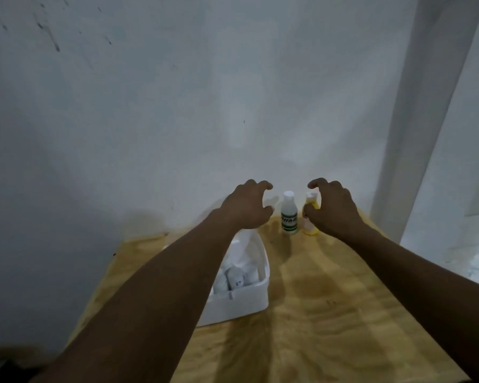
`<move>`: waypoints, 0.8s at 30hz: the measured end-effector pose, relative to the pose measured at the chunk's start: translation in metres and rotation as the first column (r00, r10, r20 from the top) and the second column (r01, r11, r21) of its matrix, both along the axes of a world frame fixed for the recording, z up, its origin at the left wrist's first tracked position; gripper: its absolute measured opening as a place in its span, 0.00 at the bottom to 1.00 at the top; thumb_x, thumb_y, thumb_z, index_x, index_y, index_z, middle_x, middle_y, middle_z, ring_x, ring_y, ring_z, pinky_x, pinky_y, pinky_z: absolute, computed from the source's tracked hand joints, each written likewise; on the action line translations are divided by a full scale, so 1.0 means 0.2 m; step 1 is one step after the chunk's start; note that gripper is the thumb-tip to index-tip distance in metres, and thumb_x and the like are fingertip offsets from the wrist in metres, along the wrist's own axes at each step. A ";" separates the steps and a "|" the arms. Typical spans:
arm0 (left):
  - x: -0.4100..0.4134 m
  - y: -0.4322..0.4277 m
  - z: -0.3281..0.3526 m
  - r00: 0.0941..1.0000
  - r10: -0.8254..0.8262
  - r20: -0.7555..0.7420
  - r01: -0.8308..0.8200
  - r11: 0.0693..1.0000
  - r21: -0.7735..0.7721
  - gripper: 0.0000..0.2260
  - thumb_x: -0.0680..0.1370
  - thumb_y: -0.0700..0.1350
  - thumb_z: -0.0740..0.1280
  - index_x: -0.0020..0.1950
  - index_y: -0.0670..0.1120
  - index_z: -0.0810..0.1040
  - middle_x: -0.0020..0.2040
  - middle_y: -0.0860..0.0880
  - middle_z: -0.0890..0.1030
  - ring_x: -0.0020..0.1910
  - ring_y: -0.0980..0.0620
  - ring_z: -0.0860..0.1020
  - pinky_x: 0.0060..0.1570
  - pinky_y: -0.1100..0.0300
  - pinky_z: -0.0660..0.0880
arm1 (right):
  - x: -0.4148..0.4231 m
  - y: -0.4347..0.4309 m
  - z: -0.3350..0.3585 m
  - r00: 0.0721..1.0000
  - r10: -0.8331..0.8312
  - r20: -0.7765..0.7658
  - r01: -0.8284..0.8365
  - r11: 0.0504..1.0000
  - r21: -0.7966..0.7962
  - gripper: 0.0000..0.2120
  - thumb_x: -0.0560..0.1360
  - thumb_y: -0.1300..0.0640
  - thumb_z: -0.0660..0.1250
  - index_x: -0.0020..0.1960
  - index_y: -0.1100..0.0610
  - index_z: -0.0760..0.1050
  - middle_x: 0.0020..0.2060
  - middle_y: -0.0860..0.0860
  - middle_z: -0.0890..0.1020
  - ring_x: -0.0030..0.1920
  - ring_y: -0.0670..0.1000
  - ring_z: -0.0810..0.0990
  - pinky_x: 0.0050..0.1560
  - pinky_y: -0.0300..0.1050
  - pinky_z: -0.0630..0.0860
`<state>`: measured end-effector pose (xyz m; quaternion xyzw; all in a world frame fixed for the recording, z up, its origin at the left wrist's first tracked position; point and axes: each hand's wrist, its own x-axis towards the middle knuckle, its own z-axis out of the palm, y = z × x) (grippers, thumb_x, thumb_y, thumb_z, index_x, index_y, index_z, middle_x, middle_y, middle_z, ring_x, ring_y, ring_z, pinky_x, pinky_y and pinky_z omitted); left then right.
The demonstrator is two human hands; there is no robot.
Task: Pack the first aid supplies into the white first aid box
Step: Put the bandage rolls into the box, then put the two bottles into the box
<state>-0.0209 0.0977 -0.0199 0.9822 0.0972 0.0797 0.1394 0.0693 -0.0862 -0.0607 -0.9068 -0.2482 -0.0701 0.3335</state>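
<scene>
A white bottle [289, 212] with a green label stands upright at the far edge of the wooden table [329, 299], against the wall. Just right of it stands a yellow bottle [311, 214], partly hidden by my right hand [333, 208], whose curled fingers are apart and close around the bottle without clearly gripping it. My left hand [246, 205] hovers left of the white bottle, fingers curled and apart, holding nothing. The white first aid box [256, 297] sits open under my left forearm, with white wrapped supplies [237, 277] inside.
A white wall [177, 106] rises directly behind the table. A white pillar [415, 120] stands at the right, with a pale floor beyond the table's right edge. The table's left edge is near a shadowed wall.
</scene>
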 end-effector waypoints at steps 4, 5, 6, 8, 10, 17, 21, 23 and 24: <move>0.21 -0.07 -0.06 0.994 -0.093 -0.049 0.094 0.995 0.033 0.31 0.77 0.51 0.68 0.78 0.52 0.60 0.75 0.45 0.66 0.72 0.43 0.68 0.68 0.47 0.70 | 0.15 -0.01 -0.06 0.997 0.071 -0.027 -0.073 0.993 -0.090 0.25 0.74 0.52 0.68 0.70 0.50 0.68 0.61 0.59 0.75 0.60 0.62 0.75 0.57 0.54 0.74; 0.24 -0.09 -0.07 0.993 -0.100 -0.057 0.102 0.994 0.040 0.30 0.77 0.50 0.68 0.77 0.52 0.62 0.74 0.45 0.68 0.71 0.44 0.69 0.67 0.48 0.70 | 0.17 -0.01 -0.08 0.995 0.099 -0.013 -0.100 0.992 -0.075 0.23 0.75 0.53 0.69 0.68 0.51 0.69 0.59 0.59 0.77 0.56 0.60 0.77 0.52 0.51 0.75; 0.28 -0.10 -0.08 0.993 -0.103 -0.058 0.105 0.994 0.040 0.28 0.77 0.49 0.68 0.76 0.52 0.65 0.73 0.46 0.70 0.70 0.44 0.70 0.66 0.49 0.71 | 0.18 -0.01 -0.09 0.993 0.119 0.010 -0.118 0.991 -0.056 0.20 0.75 0.55 0.68 0.66 0.53 0.70 0.55 0.59 0.79 0.50 0.58 0.78 0.47 0.48 0.74; 0.32 -0.12 -0.10 0.995 -0.095 -0.036 0.097 0.994 0.049 0.22 0.77 0.46 0.69 0.70 0.51 0.72 0.67 0.46 0.76 0.64 0.45 0.75 0.59 0.52 0.75 | 0.19 -0.01 -0.10 0.989 0.130 0.072 -0.127 0.991 -0.039 0.14 0.76 0.56 0.68 0.60 0.54 0.72 0.48 0.56 0.82 0.42 0.54 0.77 0.39 0.44 0.69; 0.31 -0.13 -0.10 0.995 -0.095 0.014 0.094 0.993 0.068 0.17 0.76 0.44 0.69 0.65 0.49 0.77 0.61 0.46 0.80 0.58 0.45 0.78 0.52 0.55 0.75 | 0.18 -0.02 -0.10 0.986 0.120 0.113 -0.117 0.993 -0.034 0.12 0.76 0.55 0.68 0.58 0.53 0.72 0.46 0.54 0.83 0.39 0.52 0.76 0.37 0.43 0.68; 0.07 -0.02 0.06 0.968 0.009 0.251 -0.010 1.000 0.000 0.13 0.76 0.48 0.69 0.59 0.47 0.80 0.55 0.45 0.83 0.53 0.44 0.80 0.54 0.53 0.77 | 0.00 -0.04 0.06 0.940 0.116 0.321 -0.173 0.973 0.154 0.08 0.76 0.53 0.64 0.53 0.54 0.75 0.43 0.51 0.83 0.41 0.54 0.81 0.40 0.47 0.75; -0.14 0.08 0.25 0.941 0.052 0.333 -0.058 0.998 0.008 0.12 0.76 0.48 0.69 0.58 0.47 0.81 0.55 0.46 0.83 0.51 0.47 0.80 0.50 0.56 0.76 | -0.17 0.03 0.27 0.916 0.116 0.383 -0.226 0.940 0.256 0.07 0.75 0.53 0.65 0.53 0.53 0.75 0.43 0.50 0.83 0.40 0.52 0.82 0.41 0.50 0.78; -0.25 0.11 0.32 0.938 0.081 0.336 -0.084 0.996 -0.006 0.13 0.77 0.49 0.68 0.60 0.46 0.80 0.57 0.45 0.81 0.50 0.50 0.78 0.46 0.60 0.73 | -0.26 0.07 0.34 0.911 0.142 0.388 -0.262 0.924 0.279 0.08 0.75 0.52 0.64 0.53 0.53 0.74 0.42 0.49 0.82 0.40 0.52 0.82 0.41 0.50 0.79; -0.30 0.13 0.34 0.937 0.092 0.337 -0.093 0.996 -0.013 0.13 0.78 0.48 0.68 0.61 0.46 0.80 0.57 0.45 0.81 0.49 0.50 0.77 0.46 0.61 0.71 | -0.30 0.09 0.36 0.907 0.160 0.390 -0.283 0.917 0.281 0.08 0.75 0.52 0.64 0.53 0.53 0.74 0.41 0.49 0.82 0.39 0.52 0.82 0.41 0.51 0.79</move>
